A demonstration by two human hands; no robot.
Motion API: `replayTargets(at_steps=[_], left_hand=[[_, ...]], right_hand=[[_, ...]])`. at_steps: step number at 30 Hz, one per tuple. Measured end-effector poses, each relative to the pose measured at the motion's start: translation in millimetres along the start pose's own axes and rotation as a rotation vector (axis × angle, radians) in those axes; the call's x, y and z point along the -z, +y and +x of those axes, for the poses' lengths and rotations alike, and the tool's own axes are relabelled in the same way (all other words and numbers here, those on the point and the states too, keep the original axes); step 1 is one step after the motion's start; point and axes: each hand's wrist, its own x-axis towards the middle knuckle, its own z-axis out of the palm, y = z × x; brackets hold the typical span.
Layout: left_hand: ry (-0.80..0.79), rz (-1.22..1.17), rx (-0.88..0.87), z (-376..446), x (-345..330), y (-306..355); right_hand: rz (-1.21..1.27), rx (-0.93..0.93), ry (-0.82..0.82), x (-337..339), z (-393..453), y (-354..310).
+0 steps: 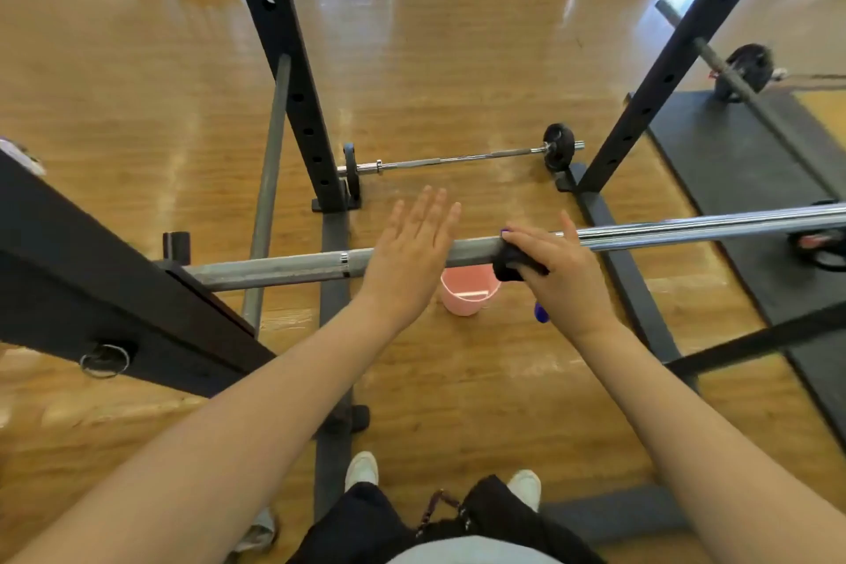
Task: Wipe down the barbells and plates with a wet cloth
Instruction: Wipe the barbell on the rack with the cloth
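A long steel barbell (284, 266) lies across the black rack in front of me, dull grey at left and shiny chrome at right. My right hand (556, 270) presses a dark purple cloth (512, 268) around the bar at its middle. My left hand (407, 252) hovers flat over the bar just left of the cloth, fingers spread, holding nothing. A second barbell (458, 158) with small black plates (559, 147) rests on the floor beyond the rack.
A pink bucket (467, 295) stands on the wooden floor under the bar. Black rack uprights (293, 73) rise at left and right. A black mat (741, 169) at right carries another loaded bar (746, 69). My feet are at the bottom.
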Motion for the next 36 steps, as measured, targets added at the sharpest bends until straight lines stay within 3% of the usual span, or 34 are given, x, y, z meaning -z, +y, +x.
replayTargets(at_steps=[7,14,20,27,31,36], left_hand=[[0.099,-0.048,-0.075,6.0,-9.1,-0.3],[-0.203,-0.058,-0.099,12.3,7.3,-5.2],[-0.297,-0.163,-0.085,21.0,13.5,-10.5],[-0.228,-0.135,0.081,-0.9,11.2,-20.5],[-0.177,-0.142,0.156,-14.5,9.5,-29.6],[-0.116,-0.081,0.205,-41.6,5.9,-45.8]], right_hand=[[0.007,-0.067,0.022,5.1,-20.1,-0.6],[0.006,-0.038,0.006,-1.6,-4.6,-2.7],[-0.080,-0.013,0.092,-15.1,2.3,-13.9],[-0.041,0.127,0.027,-29.3,6.9,-20.5],[-0.025,0.053,0.061,-22.6,-0.5,-6.7],[0.040,0.147,0.057,-49.7,20.0,-51.1]])
